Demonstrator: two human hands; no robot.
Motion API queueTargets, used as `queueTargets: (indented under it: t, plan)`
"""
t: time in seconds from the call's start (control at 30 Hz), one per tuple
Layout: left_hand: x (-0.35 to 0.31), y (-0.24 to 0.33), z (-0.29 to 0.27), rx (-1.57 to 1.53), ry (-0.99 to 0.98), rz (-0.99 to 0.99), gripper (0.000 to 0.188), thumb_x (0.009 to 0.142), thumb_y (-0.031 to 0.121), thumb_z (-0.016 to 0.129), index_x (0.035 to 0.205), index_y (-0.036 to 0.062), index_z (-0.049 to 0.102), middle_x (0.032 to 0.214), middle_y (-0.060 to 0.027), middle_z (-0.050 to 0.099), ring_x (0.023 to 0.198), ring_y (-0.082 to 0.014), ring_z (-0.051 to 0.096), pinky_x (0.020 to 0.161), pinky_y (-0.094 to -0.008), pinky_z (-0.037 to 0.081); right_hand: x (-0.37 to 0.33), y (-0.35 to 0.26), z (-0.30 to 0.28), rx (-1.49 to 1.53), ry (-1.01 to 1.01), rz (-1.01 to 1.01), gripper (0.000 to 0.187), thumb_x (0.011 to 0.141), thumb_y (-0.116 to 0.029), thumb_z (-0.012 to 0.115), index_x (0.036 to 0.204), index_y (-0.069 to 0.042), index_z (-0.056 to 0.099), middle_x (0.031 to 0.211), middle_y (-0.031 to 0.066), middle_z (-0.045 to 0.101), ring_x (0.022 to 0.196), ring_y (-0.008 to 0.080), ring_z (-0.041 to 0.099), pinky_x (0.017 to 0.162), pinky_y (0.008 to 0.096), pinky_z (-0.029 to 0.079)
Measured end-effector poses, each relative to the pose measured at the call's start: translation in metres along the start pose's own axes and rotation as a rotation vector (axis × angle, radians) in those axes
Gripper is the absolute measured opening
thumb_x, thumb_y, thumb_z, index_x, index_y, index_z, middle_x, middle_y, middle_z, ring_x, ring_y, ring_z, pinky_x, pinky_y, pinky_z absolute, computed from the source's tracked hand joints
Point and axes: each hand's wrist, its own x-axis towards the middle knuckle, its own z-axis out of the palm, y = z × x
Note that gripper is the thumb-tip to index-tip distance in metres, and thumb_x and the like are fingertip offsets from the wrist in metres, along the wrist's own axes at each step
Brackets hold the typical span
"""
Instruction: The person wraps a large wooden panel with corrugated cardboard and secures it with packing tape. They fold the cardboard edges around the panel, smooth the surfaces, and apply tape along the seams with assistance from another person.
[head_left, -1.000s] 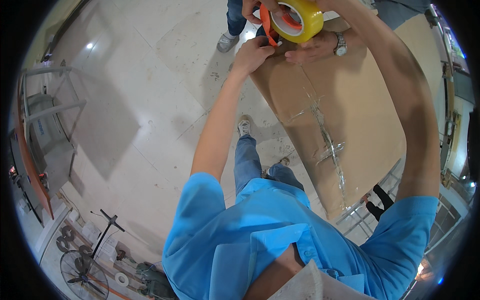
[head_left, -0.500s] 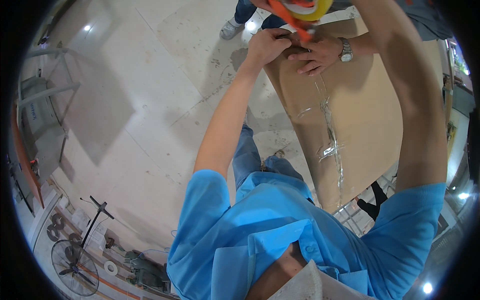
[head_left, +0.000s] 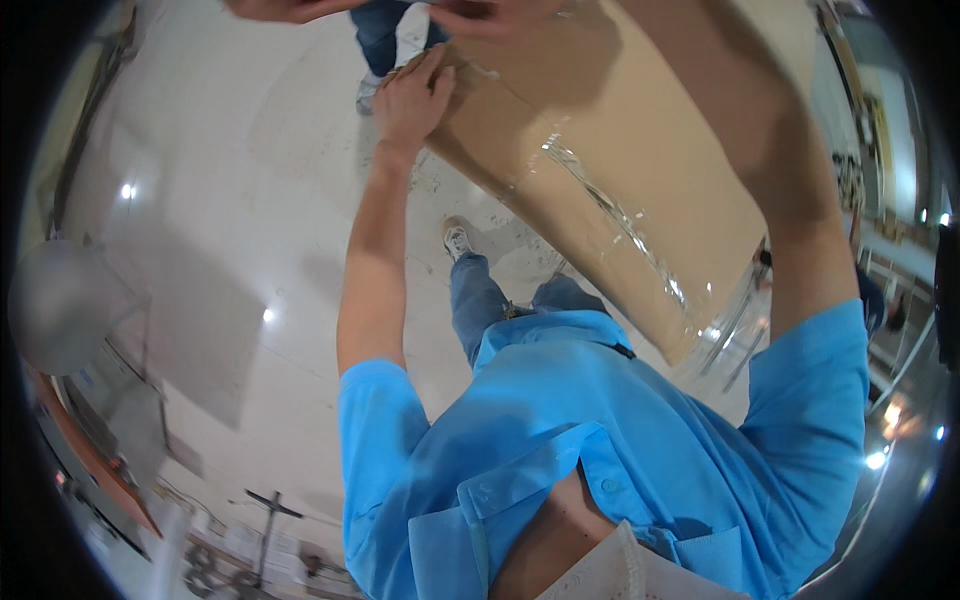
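Observation:
A large brown cardboard box (head_left: 660, 130) slants across the upper middle, with a strip of shiny clear tape (head_left: 620, 220) along its top. My left hand (head_left: 410, 108) rests on its far left corner, fingers stretched and thumb apart, holding nothing. My right forearm (head_left: 800, 240) reaches over the box and leaves through the upper edge, so my right hand is out of sight. Two blurred hands show at the upper edge, one to the left (head_left: 290, 8) and one nearer the middle (head_left: 490, 16). I cannot tell whose the middle one is.
A person's jeans-clad legs (head_left: 378, 35) stand beyond the box's far left corner. Pale tiled floor (head_left: 230, 200) lies to the left. A dark cross-shaped stand (head_left: 270, 510) is at lower left, and metal rails (head_left: 735, 335) run beside the box's near right end.
The view has shifted, and the box appears more slanted. My left hand has opened out from a pinch onto the corner. The orange tape dispenser and the hand with the watch have left view.

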Motion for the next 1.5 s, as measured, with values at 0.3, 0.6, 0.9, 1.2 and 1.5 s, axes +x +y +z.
queueTargets:
  t: [0.3, 0.6, 0.9, 1.2, 1.5]
  plan:
    - [-0.045, 0.080, 0.053, 0.514, -0.136, 0.245, 0.086, 0.098, 0.060, 0.046, 0.147, -0.0104, 0.038, 0.156, -0.0296, 0.034, 0.149, -0.0404, 0.027, 0.124, -0.0497, 0.017, -0.323, -0.034, 0.091, 0.318, 0.509, 0.892, 0.036, 0.101, -0.024, 0.056, 0.128, -0.002, 0.063, 0.134, 0.0174, 0.062, 0.126, 0.0329, 0.057, 0.109, 0.0413, 0.042]
    - [-0.066, 0.129, 0.077, 0.383, -0.368, 0.103, 0.085, 0.102, 0.060, 0.033, 0.158, -0.0015, 0.020, 0.164, -0.0260, 0.019, 0.155, -0.0391, 0.009, 0.125, -0.0496, 0.006, -0.622, -0.155, 0.215, 0.309, 0.658, 1.721, 0.042, 0.105, -0.026, 0.050, 0.135, 0.002, 0.058, 0.141, 0.0222, 0.057, 0.133, 0.0340, 0.052, 0.111, 0.0394, 0.039]
    - [-0.326, 0.347, 0.137, -0.385, -0.239, 0.055, 0.033, 0.096, 0.018, 0.064, 0.126, 0.0037, 0.063, 0.131, -0.0175, 0.063, 0.121, -0.0331, 0.061, 0.099, -0.0397, 0.049, -0.763, -0.122, 0.231, 0.282, 0.635, 1.336, 0.049, 0.105, -0.033, 0.051, 0.143, -0.002, 0.053, 0.149, 0.0224, 0.049, 0.144, 0.0349, 0.040, 0.118, 0.0409, 0.030]
    - [-0.468, 0.482, 0.154, -0.364, -0.847, 0.260, 0.027, 0.095, 0.025, 0.065, 0.114, 0.0061, 0.070, 0.112, -0.0118, 0.072, 0.099, -0.0332, 0.068, 0.084, -0.0415, 0.055, -0.899, -0.125, 0.307, 0.635, 0.838, 1.708, 0.052, 0.103, -0.042, 0.051, 0.141, -0.006, 0.057, 0.141, 0.0192, 0.059, 0.130, 0.0341, 0.055, 0.110, 0.0404, 0.040]
    - [-0.540, 0.456, 0.120, -0.234, -0.717, -0.131, 0.040, 0.099, 0.034, 0.061, 0.126, 0.0043, 0.066, 0.119, -0.0156, 0.071, 0.107, -0.0287, 0.069, 0.090, -0.0388, 0.053, -1.093, -0.354, 0.523, 0.920, 0.056, 1.955, 0.049, 0.089, -0.039, 0.058, 0.107, 0.004, 0.071, 0.105, 0.0270, 0.071, 0.094, 0.0400, 0.069, 0.080, 0.0477, 0.053]
